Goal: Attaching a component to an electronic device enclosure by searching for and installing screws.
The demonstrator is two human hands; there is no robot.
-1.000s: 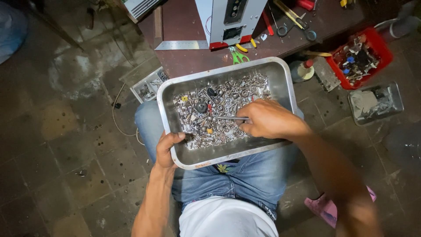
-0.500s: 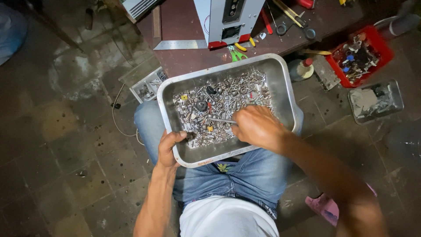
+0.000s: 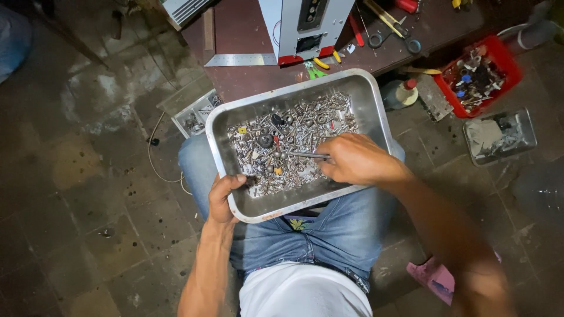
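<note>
A rectangular metal tray rests on my lap, which is in blue jeans. It holds a heap of small metal screws, nuts and washers, with a few yellow and red bits among them. My left hand grips the tray's near left rim, thumb inside. My right hand hovers over the tray's right half, pinching a pair of thin metal tweezers whose tips point left into the heap.
A dark red table beyond the tray carries a white box-like device, pliers and scissors. A red bin of parts, a clear box and a small bottle lie on the tiled floor at right. A compartment box lies left.
My right hand with the tweezers has drifted slightly back and forth over the heap. My left hand has kept its grip on the tray's rim.
</note>
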